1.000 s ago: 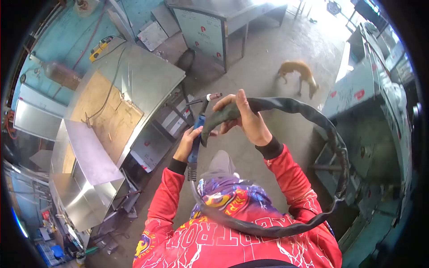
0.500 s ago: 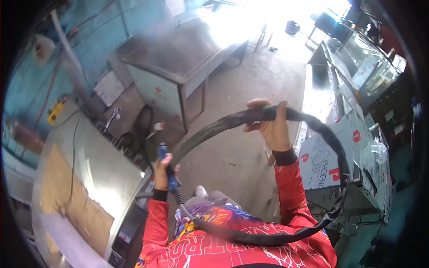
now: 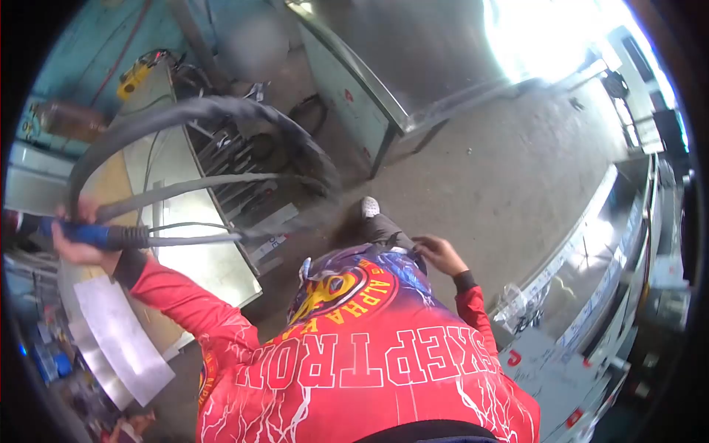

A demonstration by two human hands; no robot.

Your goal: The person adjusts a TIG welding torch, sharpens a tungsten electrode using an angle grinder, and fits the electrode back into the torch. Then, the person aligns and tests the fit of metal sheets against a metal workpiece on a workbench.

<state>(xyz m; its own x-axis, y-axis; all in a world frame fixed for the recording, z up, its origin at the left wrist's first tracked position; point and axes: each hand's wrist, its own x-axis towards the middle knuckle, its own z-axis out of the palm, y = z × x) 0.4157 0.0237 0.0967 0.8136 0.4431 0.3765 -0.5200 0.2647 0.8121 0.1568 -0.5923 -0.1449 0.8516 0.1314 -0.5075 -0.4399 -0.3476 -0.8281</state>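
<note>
My left hand, at the far left over the metal table, is closed round the blue handle of a welding torch. A black ribbed sleeve sits at the handle's end. From the torch a thick dark sleeved cable loops up and to the right, its far side smeared by motion. Inside the loop runs a thinner grey stretch of cable. My right hand hangs low beside my trouser leg, its fingers apart and loosely bent, with nothing seen in them.
Under the torch stands the metal table, carrying a bent sheet strip and a yellow tool. Metal lengths lie on a rack beside it. Ahead is a steel bench. Film-covered steel units line the right.
My right hand has let go of the cable and dropped to my side. My left hand has carried the torch and cable left, over the table. The view has turned.
</note>
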